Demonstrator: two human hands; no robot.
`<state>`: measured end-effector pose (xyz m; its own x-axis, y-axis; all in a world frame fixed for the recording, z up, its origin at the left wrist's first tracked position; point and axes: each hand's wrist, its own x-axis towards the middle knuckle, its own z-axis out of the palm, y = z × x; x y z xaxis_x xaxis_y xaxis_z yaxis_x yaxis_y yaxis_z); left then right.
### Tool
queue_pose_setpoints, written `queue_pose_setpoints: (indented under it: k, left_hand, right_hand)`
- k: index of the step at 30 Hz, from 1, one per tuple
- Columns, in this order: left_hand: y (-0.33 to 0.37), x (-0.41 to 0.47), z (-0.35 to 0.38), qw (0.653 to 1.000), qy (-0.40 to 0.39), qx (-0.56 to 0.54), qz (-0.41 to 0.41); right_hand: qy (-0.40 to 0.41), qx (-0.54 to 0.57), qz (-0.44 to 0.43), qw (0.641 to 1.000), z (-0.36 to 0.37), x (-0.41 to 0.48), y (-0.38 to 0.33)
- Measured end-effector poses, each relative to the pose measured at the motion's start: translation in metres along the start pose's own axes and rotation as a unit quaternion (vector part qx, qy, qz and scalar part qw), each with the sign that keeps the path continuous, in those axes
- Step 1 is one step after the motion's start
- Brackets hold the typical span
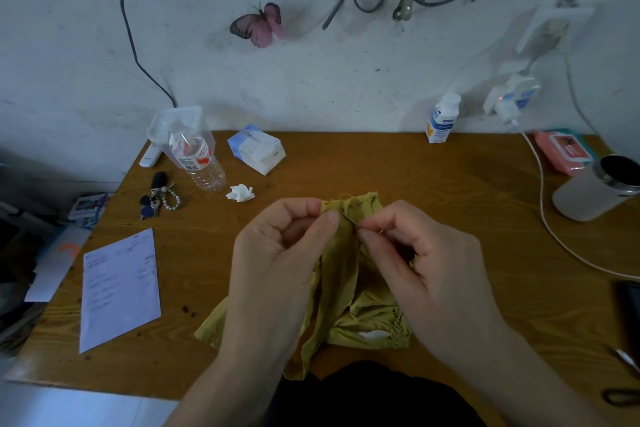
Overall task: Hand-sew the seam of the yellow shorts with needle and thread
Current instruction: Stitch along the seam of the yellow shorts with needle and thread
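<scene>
The yellow shorts (341,288) hang bunched between both hands over the wooden table (433,177), their lower part lying on the table's front edge. My left hand (277,260) pinches the raised seam edge between thumb and forefinger. My right hand (426,270) pinches a thin needle (350,218), which pokes into the seam just right of my left thumb. The thread is too fine to make out.
On the left lie a paper sheet (119,288), keys (157,198), a plastic bottle (201,159), a crumpled tissue (240,193) and a tissue pack (258,148). A white cable (554,229), a grey cup (595,187) and scissors (627,362) are on the right.
</scene>
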<state>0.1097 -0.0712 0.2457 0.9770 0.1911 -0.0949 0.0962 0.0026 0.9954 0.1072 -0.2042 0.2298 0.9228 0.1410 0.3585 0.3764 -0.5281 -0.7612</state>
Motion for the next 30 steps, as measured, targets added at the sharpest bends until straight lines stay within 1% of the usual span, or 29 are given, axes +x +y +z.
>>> queue_pose_setpoints:
  k: [15,23,26,30]
  left_hand:
    - [-0.0017,-0.0012,-0.0004,0.997,-0.016,0.049,0.058]
    - [-0.0036,0.0009,-0.0029,0.999,-0.011,0.026,0.036]
    - [-0.0034,0.0004,-0.0019,0.999,-0.012,0.028,0.041]
    - [-0.0040,-0.0005,-0.0012,0.999,-0.013,0.003,0.047]
  right_hand:
    - [-0.002,-0.008,0.004,1.000,0.0009,-0.0001,-0.0014]
    - [0.003,0.000,0.001,1.000,0.0010,-0.0006,-0.0011]
    - [0.000,-0.001,0.001,1.000,0.0008,-0.0003,-0.0015]
    - [-0.002,-0.008,-0.001,1.000,0.0002,0.0001,-0.0015]
